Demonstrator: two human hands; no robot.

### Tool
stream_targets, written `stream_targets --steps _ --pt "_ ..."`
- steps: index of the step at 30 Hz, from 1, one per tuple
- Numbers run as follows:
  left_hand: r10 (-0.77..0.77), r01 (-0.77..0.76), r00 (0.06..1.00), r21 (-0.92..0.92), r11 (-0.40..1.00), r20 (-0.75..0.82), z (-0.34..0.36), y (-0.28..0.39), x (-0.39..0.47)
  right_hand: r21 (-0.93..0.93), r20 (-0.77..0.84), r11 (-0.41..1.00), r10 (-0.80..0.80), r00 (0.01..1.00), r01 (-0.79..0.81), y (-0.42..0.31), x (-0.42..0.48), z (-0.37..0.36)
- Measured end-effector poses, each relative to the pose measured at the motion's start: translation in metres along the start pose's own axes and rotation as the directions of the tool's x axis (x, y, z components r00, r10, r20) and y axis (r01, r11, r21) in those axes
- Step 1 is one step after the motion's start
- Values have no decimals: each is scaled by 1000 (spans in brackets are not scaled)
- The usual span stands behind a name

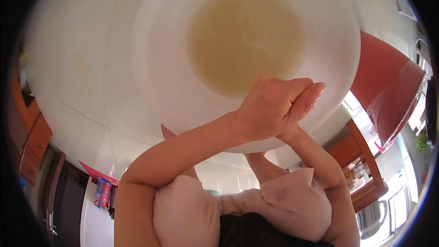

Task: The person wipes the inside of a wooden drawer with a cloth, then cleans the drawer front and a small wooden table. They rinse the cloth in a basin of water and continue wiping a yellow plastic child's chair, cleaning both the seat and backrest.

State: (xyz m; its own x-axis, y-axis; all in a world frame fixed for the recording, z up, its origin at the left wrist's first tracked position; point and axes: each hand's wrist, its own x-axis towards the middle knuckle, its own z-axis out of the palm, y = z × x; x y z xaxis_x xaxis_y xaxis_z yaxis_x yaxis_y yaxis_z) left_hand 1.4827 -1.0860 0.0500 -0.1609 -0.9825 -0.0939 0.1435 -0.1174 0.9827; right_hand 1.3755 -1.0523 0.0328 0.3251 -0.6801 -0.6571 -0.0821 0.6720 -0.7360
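Note:
A large white basin is on the floor before me, with cloudy yellow-brown liquid in its bottom. Above its near side my left hand is curled into a fist, its back towards me. My right forearm rises from the other side and meets it, the wrists close together. Most of my right hand is hidden behind the left one. Whether anything is gripped between the two hands does not show. Both arms reach around my bent knees, in pale pink trousers.
Pale glossy floor tiles surround the basin. To the right is a red object partly covered with clear plastic film, with a brown wooden frame below it. Wooden cabinets line the left, near a blue-and-red plastic bottle.

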Motion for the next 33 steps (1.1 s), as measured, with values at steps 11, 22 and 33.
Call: stream_targets --steps 11,22,33 --pt "-605 569 786 -531 628 126 -34 -19 7 -336 48 916 249 967 -219 -18 15 5" --pt "-741 750 648 -18 661 -178 -26 96 -32 -305 -257 951 -23 966 -58 -85 -67 0" --pt "-579 350 813 748 564 56 91 377 -101 -563 -428 826 -273 861 -18 -217 -359 1"
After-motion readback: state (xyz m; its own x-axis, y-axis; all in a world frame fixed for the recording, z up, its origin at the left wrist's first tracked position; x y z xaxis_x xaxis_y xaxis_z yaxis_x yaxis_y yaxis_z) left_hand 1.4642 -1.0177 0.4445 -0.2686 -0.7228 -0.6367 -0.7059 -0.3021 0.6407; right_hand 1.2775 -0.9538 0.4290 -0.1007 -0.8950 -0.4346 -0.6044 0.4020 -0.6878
